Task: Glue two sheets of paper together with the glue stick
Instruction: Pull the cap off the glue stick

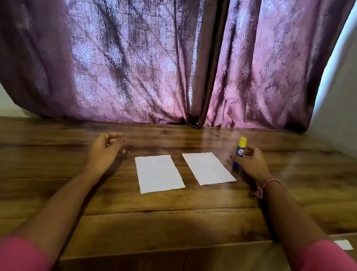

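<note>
Right now the right hand [251,163] is closing in on the glue stick [239,152], which is standing upright on the tabletop [164,211] with its yellow cap [243,140] on. The fingers [251,151] are curling around the blue barrel, thumb on the near side, though motion blur is making it hard to say whether they are gripping it or only touching; I cannot tell for sure. The left hand [106,147] is resting on the wood well away from the stick, its fingers loosely curled and holding nothing.

Two white sheets are lying flat between the hands: the right sheet [209,169] just beside the thumb of the reaching hand, the left sheet [159,174] nearer the idle fingers, a strip of bare wood separating them.

Doing this step well probably means pinching the barrel low and firmly so the stick is not tipping onto the right sheet, lifting it straight up, then bringing the free fingers to the cap for twisting it off. Keeping the wrist clear of the paper corner should be stopping the sheet from sliding.
</note>
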The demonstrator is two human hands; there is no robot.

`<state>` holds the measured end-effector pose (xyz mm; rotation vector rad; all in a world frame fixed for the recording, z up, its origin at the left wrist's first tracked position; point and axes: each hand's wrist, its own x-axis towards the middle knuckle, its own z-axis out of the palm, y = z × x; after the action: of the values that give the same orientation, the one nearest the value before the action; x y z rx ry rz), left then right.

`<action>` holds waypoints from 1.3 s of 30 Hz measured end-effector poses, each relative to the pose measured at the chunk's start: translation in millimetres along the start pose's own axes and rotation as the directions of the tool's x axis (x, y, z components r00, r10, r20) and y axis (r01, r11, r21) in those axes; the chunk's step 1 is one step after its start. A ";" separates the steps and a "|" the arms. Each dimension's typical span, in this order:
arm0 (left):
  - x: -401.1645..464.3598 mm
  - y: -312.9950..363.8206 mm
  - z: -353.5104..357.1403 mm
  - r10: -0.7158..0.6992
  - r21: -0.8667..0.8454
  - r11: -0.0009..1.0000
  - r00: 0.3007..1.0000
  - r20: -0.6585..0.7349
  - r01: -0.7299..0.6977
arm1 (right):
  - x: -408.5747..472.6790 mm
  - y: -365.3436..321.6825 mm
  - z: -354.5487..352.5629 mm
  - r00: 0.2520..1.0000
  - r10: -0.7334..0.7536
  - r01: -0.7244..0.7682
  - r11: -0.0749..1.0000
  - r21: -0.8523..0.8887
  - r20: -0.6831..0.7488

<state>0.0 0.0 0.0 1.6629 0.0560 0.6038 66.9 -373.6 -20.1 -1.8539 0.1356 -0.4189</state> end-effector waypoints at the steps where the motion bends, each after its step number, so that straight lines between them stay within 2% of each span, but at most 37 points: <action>1: -0.2 2.3 1.4 -0.005 -0.014 1.000 1.000 0.002 0.005 | 0.3 -1.7 1.0 1.000 -0.002 0.002 0.999 -0.042 -0.011; 7: 3.7 -3.6 6.6 0.032 -0.008 0.999 0.999 0.037 -0.032 | -5.0 -6.6 4.0 0.995 -0.089 0.078 0.974 -0.214 -0.044; 10: 6.7 -3.8 8.9 0.065 0.018 0.998 0.997 0.042 -0.066 | -12.0 -24.2 6.3 0.992 -0.126 0.124 0.990 -0.072 -0.030; 13: 12.2 1.4 14.9 0.055 -0.003 0.999 0.994 0.091 -0.055 | -25.4 -57.1 15.7 0.976 -0.147 0.120 0.979 0.162 0.162; 17: 25.5 23.3 26.3 0.033 -0.085 0.996 0.983 0.181 -0.018 | -41.7 -94.4 34.8 0.878 -0.149 -0.099 0.873 0.478 0.454; 20: 29.5 39.9 35.0 -0.015 -0.257 0.963 0.970 0.241 0.078 | -49.9 -110.1 51.0 0.796 -0.192 -0.232 0.779 0.582 0.574; 23: 18.1 42.3 43.9 -0.027 -0.412 0.895 0.942 0.336 0.173 | -55.9 -110.9 69.0 0.762 -0.224 -0.285 0.726 0.626 0.607; 25: 9.0 42.1 50.7 -0.019 -0.437 0.876 0.919 0.395 0.206 | -57.4 -106.9 77.4 0.735 -0.220 -0.338 0.700 0.628 0.641; 29: -8.1 53.3 61.7 0.053 -0.582 0.755 0.856 0.514 0.303 | -64.3 -100.1 86.1 0.616 -0.227 -0.382 0.751 0.538 0.754; 33: -13.0 60.8 65.0 0.131 -0.611 0.731 0.817 0.562 0.303 | -71.6 -97.8 91.3 0.523 -0.269 -0.418 0.746 0.519 0.809; 35: -11.7 59.8 63.5 0.139 -0.617 0.735 0.828 0.544 0.282 | -75.3 -99.0 93.5 0.533 -0.274 -0.398 0.754 0.523 0.801; 39: -9.0 56.3 60.6 0.100 -0.600 0.767 0.881 0.462 0.228 | -80.0 -98.2 100.2 0.631 -0.270 -0.272 0.800 0.534 0.727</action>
<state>0.6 -69.4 45.9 1.0759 -0.4113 0.1071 16.4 -228.0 28.3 -1.2269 -0.5562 0.3716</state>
